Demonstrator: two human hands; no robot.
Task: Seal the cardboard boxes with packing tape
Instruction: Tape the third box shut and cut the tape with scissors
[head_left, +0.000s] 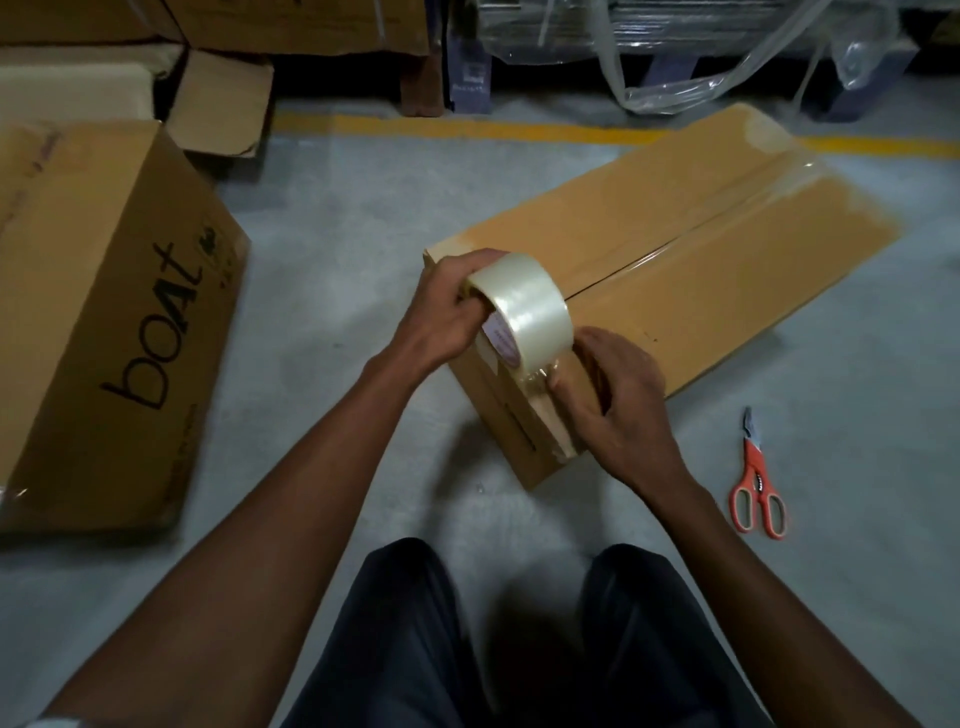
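Grey concrete warehouse floor, orange-handled scissors lying to the right. Long brown cardboard box centre, seam part-taped. L hand gripping clear packing-tape roll at near edge; R hand pinching tape end onto box end face. Step, judged: anchoring strip. Next: draw roll along seam w/ tension.

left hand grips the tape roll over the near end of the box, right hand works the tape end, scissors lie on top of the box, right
Not quite. In the head view the scissors lie on the floor to the right of the box, not on it. The left hand does grip the tape roll; the right hand works its end.
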